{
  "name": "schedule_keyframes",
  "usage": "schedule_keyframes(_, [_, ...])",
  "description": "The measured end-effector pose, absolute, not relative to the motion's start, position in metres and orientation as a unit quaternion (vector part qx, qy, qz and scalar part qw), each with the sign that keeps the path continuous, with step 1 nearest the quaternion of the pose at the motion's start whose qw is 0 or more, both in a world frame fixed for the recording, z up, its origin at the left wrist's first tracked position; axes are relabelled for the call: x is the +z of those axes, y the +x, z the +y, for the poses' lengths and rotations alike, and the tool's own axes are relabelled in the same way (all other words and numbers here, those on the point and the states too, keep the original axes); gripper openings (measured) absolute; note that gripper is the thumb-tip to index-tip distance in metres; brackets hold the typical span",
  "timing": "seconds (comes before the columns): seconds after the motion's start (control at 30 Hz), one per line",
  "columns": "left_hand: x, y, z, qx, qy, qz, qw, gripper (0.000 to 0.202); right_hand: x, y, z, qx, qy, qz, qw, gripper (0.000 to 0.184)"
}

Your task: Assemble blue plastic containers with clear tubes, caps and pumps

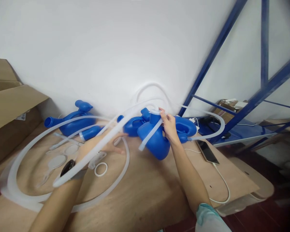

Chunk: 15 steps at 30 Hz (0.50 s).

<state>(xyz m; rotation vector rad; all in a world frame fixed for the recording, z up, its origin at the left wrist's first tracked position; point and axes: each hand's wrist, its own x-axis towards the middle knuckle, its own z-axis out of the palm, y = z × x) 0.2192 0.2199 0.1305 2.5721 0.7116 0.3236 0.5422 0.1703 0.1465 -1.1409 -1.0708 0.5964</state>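
My right hand (168,124) grips the neck of a blue plastic bottle (157,141) standing on the wooden board, fingers pinched at its white-ringed mouth where a translucent white tube (149,133) hangs down. My left hand (111,145) reaches forward over the board, fingers stretched toward a small clear part (117,141). A long white tube (96,149) crosses over that forearm. A dark watch (67,167) sits on the left wrist.
More blue bottles (72,124) lie by the white wall. A white ring (101,169) and clear lids (56,161) lie on the board. Coiled tubing (16,193) loops left. A cardboard box (7,109) stands far left. A phone (207,151) with cable and blue shelving (244,106) are right.
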Motion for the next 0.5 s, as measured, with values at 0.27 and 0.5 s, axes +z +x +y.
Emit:
schedule_keyframes(0.27, [0.161,0.211,0.21,0.119,0.827,0.124,0.536,0.116,0.164,0.586,0.151,0.172,-0.511,-0.487,0.687,0.065])
schedule_keyframes(0.5, [0.175,0.187,0.212,0.179,0.777,0.4,0.452,0.09,0.157,0.601,0.15,0.17,-0.57,-0.554,0.582,0.063])
